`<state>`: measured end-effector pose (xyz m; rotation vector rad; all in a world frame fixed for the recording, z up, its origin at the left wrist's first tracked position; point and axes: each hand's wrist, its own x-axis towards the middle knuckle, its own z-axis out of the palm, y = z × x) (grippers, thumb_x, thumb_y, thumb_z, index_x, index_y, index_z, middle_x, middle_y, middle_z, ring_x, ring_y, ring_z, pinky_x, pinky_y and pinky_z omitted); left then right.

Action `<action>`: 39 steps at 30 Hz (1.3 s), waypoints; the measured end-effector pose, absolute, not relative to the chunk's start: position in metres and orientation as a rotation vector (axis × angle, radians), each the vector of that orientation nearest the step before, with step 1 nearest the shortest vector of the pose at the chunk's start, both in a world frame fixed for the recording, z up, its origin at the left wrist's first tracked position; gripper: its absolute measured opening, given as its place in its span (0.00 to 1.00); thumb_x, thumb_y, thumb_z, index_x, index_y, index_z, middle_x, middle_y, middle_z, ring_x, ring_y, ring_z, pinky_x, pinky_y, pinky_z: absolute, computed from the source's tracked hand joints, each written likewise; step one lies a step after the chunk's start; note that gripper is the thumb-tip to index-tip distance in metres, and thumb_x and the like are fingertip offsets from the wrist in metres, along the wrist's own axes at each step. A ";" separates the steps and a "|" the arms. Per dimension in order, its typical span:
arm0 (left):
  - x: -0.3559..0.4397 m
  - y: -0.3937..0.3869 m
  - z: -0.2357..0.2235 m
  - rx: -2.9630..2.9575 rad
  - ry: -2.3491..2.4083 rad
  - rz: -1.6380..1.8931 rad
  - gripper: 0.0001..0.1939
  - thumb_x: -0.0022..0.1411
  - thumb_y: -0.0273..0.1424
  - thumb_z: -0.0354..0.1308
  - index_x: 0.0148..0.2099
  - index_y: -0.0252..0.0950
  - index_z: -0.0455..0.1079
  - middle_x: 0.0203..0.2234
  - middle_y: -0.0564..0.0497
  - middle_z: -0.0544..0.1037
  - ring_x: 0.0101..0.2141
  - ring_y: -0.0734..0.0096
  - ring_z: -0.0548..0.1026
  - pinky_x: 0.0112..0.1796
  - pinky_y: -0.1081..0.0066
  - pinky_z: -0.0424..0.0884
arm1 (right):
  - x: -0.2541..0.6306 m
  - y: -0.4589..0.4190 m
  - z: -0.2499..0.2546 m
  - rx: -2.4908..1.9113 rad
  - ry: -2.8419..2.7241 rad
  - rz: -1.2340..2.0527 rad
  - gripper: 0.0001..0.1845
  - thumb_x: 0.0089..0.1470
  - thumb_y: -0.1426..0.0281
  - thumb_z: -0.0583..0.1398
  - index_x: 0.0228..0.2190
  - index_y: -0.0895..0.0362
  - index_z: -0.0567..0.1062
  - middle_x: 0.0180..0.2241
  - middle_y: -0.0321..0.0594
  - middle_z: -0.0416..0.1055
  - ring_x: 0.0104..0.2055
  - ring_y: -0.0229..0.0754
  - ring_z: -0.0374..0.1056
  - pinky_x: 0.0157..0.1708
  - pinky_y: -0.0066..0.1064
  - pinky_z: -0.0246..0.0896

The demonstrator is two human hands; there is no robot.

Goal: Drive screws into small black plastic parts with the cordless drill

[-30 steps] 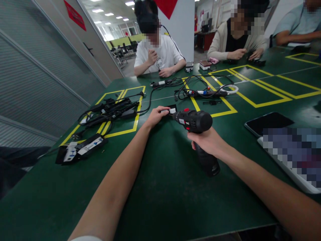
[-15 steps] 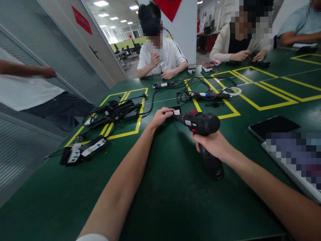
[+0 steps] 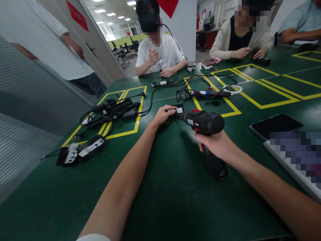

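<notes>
My right hand (image 3: 213,142) is wrapped round the grip of a black cordless drill (image 3: 202,121) with red switches. The drill points left and away from me, and its front end reaches the near side of a small black case (image 3: 179,108) with a white patch on top. My left hand (image 3: 164,114) grips this case from the left, fingers lying over its upper side. The exact spot where the drill's bit meets the case is too small to make out. The underside of the case is hidden.
Left lies a heap of black power adapters and cables (image 3: 115,112), with labelled black pieces (image 3: 81,150) in front. Beyond the case is a corded tool (image 3: 208,94). A phone (image 3: 276,125) and a pixelated tablet-like device (image 3: 293,164) lie right. People sit across the green table (image 3: 160,201).
The person standing at the left has moved further right along the wall. My view has shifted slightly; both my hands keep their hold on the case and the drill.
</notes>
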<state>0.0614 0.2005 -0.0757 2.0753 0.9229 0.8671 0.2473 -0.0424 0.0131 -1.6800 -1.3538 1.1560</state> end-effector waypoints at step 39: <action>0.059 0.201 -0.075 2.017 0.990 0.832 0.19 0.55 0.39 0.58 0.47 0.38 0.74 0.44 0.48 0.76 0.45 0.62 0.71 0.50 0.62 0.65 | 0.248 -0.033 -0.011 -1.518 -1.241 1.162 0.05 0.46 0.69 0.58 0.25 0.58 0.72 0.16 0.39 0.69 0.18 0.40 0.66 0.18 0.29 0.57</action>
